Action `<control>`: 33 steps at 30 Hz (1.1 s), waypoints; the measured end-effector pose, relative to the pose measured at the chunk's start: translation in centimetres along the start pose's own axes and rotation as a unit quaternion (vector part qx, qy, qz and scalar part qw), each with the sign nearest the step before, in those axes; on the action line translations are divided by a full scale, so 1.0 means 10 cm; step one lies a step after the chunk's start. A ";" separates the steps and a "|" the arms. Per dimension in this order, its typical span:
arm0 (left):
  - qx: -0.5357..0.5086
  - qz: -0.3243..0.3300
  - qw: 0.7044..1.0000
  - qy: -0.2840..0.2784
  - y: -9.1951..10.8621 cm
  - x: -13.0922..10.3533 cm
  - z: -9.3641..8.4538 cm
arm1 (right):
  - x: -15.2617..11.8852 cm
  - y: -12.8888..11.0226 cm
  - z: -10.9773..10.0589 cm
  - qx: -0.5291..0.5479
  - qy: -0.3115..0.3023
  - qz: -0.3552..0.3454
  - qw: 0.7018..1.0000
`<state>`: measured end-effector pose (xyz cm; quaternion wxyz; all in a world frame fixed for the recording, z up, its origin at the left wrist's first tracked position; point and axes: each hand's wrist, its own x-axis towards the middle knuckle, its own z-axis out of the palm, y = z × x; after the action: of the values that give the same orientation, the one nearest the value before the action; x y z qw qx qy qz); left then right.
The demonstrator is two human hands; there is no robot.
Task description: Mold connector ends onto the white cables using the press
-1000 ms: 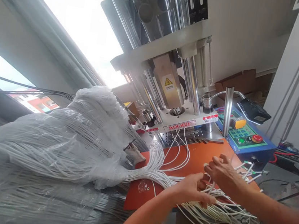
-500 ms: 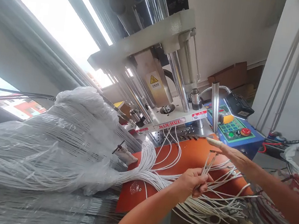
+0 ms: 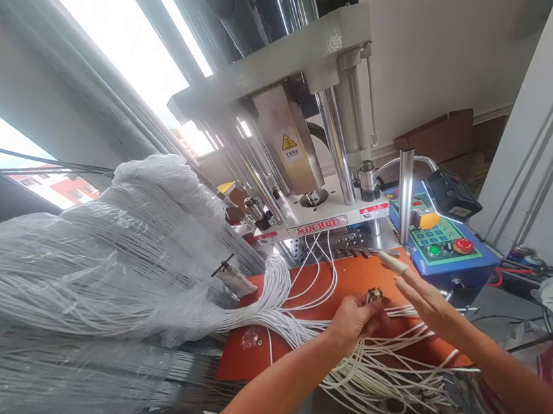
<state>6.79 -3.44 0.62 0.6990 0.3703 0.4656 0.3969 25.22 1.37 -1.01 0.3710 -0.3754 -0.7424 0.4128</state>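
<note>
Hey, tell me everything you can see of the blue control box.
The control box is blue, apparently painted metal, and stands beyond the mat, tilted in this view. Its top carries a green panel with blue keys, a big red button, a black knob and a green button. A metal post and a black lamp partly hide it. Neither hand appears to touch it; its lower part is hard to make out.

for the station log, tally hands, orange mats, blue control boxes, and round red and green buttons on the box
hands (left hand, right hand): 2
orange mat: 1
blue control box: 1
red button: 1
green button: 1
total: 6
</note>
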 end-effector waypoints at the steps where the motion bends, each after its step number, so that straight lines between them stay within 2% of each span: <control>1: 0.012 0.012 1.000 0.016 -0.02 0.02 -0.03 | 0.11 0.12 -0.02 -0.035 0.029 -0.009 0.999; 3: 0.030 0.032 0.998 0.049 -0.06 0.06 -0.11 | 0.39 0.36 -0.04 -0.148 0.065 -0.026 0.986; 4: 0.038 0.043 0.996 0.065 -0.08 0.08 -0.15 | 0.55 0.46 -0.04 -0.221 0.058 -0.034 0.973; 6: 0.054 0.066 0.992 0.096 -0.11 0.12 -0.22 | 0.84 0.59 -0.01 -0.353 -0.007 -0.029 0.935; 8: 0.071 0.087 0.986 0.119 -0.12 0.14 -0.28 | 1.08 0.63 0.05 -0.425 -0.071 -0.013 0.902; 11: 0.086 0.106 0.984 0.113 -0.11 0.13 -0.36 | 1.24 0.57 0.13 -0.440 -0.108 -0.003 0.892; 14: 0.104 0.119 0.982 0.100 -0.11 0.09 -0.43 | 1.16 0.47 0.17 -0.434 -0.131 0.019 0.891; 17: 0.140 0.140 0.975 0.102 -0.12 0.05 -0.46 | 0.92 0.39 0.17 -0.410 -0.156 0.064 0.896; 19: 0.167 0.154 0.969 0.092 -0.12 0.02 -0.45 | 0.73 0.33 0.17 -0.344 -0.173 0.112 0.916; 23: 0.219 0.160 0.960 0.077 -0.11 -0.03 -0.43 | 0.39 0.21 0.20 -0.131 -0.170 0.193 0.958; 27: 0.296 0.182 0.933 0.098 -0.10 -0.06 -0.41 | 0.20 0.13 0.30 0.018 -0.149 0.188 0.971; 33: 0.355 0.171 0.916 0.073 -0.13 -0.03 -0.40 | 0.15 0.12 0.39 0.038 -0.098 0.118 0.987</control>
<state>3.23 -3.67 -1.57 0.4069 0.6386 0.5549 0.3446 21.48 1.76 -3.24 0.2593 -0.4038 -0.7094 0.5162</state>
